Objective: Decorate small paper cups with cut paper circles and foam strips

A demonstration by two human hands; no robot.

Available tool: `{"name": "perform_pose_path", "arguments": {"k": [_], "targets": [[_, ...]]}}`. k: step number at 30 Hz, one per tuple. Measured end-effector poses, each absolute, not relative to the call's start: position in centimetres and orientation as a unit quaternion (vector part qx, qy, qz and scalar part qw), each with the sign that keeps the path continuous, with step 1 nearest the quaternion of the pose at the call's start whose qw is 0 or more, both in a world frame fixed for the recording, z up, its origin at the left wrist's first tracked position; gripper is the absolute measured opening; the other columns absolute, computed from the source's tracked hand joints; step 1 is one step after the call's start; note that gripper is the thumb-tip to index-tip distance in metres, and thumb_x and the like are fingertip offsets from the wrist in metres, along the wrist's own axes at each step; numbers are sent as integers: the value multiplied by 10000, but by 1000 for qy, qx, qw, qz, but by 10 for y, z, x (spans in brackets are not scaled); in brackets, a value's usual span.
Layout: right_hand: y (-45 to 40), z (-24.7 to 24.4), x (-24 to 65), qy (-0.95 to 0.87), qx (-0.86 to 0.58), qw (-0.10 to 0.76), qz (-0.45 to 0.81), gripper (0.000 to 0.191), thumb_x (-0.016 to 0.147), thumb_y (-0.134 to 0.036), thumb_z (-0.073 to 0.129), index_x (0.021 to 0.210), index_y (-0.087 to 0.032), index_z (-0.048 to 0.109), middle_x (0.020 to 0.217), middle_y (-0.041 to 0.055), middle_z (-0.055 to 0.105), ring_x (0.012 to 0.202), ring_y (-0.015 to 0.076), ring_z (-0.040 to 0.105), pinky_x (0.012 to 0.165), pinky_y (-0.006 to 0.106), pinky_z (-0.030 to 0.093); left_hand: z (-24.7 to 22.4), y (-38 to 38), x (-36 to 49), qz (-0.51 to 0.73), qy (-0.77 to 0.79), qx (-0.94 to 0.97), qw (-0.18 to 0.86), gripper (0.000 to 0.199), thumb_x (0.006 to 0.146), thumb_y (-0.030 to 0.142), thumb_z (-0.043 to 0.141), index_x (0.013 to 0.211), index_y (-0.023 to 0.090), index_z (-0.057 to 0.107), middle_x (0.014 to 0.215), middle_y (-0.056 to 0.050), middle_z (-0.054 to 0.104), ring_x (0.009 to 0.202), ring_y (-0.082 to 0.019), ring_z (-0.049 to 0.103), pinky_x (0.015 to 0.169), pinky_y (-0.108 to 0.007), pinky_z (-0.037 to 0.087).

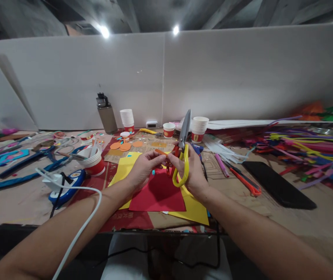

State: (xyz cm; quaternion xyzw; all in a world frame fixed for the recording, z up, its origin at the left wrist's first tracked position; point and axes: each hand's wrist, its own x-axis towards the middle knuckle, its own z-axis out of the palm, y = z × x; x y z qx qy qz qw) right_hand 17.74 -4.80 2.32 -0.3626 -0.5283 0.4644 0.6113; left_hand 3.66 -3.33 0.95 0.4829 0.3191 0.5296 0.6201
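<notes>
In the head view, my left hand (145,168) pinches one end of a small, narrow orange piece (161,152), perhaps paper. My right hand (194,171) has its fingers around a pair of scissors with yellow handles (186,165), the blades pointing up and away. Its fingertips meet those of my left hand at the orange piece. Something red-orange shows beside the scissor handle, partly hidden by fingers. Below both hands lies a red sheet (157,196) over yellow sheets (194,213). Orange paper discs (125,147) lie on cardboard beyond my left hand.
Stacked paper cups (199,128) and a bottle (107,118) stand toward the white partition (96,77). On the right are a red utility knife (246,182), a black phone (278,184) and colourful pipe cleaners (314,151). A white cable (89,217) crosses my left forearm near a power strip (68,190).
</notes>
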Motion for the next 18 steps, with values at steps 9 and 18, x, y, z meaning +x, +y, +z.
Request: {"name": "perform_pose_path", "arguments": {"k": [9,18], "targets": [[-53,26,176,-537,-372,614,444,458,699,-390,752,1047,-246,492,809,-17,580,680,148,595,673,316,538,7,-31,36,537,312,484,616,212,687,307,779,722,146,647,694,-3,651,641,-92,573,646,-224,437],[-54,25,175,-537,-356,616,454,404,737,-346,724,1053,-249,492,825,-17,569,693,145,603,714,331,551,7,-30,35,543,321,482,608,212,686,297,773,693,146,625,685,0,649,636,-84,559,636,-216,423]]}}
